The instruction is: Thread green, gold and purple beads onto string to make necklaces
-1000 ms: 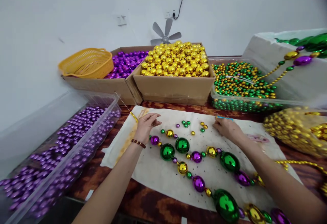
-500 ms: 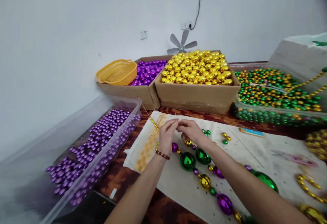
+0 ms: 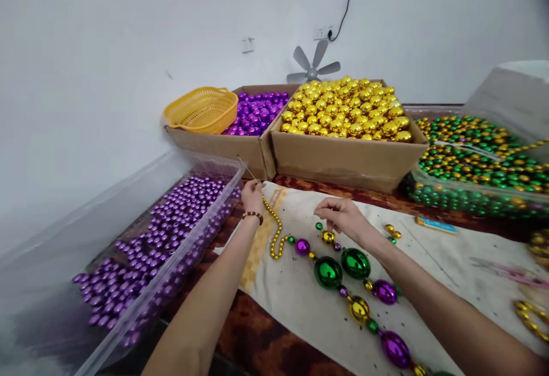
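Note:
My left hand (image 3: 252,196), with a beaded bracelet at the wrist, is closed around the lower part of a thin needle (image 3: 245,166) at the cloth's upper left edge. A string of small gold beads (image 3: 278,228) curves down from beside it to the large-bead strand. My right hand (image 3: 341,216) hovers over the cloth with its thumb and index finger pinched; what is between them is too small to make out. Below it lies a strand of large green (image 3: 328,273), purple (image 3: 395,348) and gold (image 3: 358,308) beads on the white cloth (image 3: 300,313).
Purple beads fill part of a clear bin (image 3: 171,233) at left. Behind stand cardboard boxes of purple beads and gold beads (image 3: 343,156), with a yellow basket (image 3: 201,110). At right are a bin of green and gold beads (image 3: 484,193), a blue packet (image 3: 436,225) and scissors (image 3: 506,270).
My hands have parted. The left has moved up and left to the needle; the right has shifted slightly right. More of the gold bead string shows, and the view has shifted a little.

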A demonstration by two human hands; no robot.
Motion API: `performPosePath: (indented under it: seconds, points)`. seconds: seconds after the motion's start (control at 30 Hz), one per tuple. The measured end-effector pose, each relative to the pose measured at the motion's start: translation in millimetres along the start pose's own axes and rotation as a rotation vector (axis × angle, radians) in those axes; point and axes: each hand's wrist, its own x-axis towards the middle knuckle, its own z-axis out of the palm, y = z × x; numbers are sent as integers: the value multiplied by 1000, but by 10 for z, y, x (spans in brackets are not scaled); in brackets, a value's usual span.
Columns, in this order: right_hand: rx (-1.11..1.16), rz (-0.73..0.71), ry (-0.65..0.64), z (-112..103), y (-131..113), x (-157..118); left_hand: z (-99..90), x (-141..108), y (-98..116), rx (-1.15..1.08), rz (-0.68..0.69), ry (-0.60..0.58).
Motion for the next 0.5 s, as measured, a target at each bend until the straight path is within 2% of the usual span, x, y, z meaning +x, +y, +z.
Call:
performPosePath:
  seconds: [0.07,0.13,0.23,0.33,0.4,0.5]
  points:
    - [-19,-12,-18,-37,-42,-20,86,-107,80,-5,-16,18]
    - [-34,-21,-30,-84,-88,-49,172,-297,244,-25,-14,-16]
    - [-41,-30,-50,-147,-148,-110,237,-653,560,-54,-9,-190]
    - [-21,-38,-91,-162,-184,-184,227,-1002,772,-106,-156,-415]
    - [5,-45,-123,-142,-195,-221,223,-1199,794,-155,-281,-505]
    - [49,-59,-159,-104,-199,-228,260,-1403,708,-207,-343,-528]
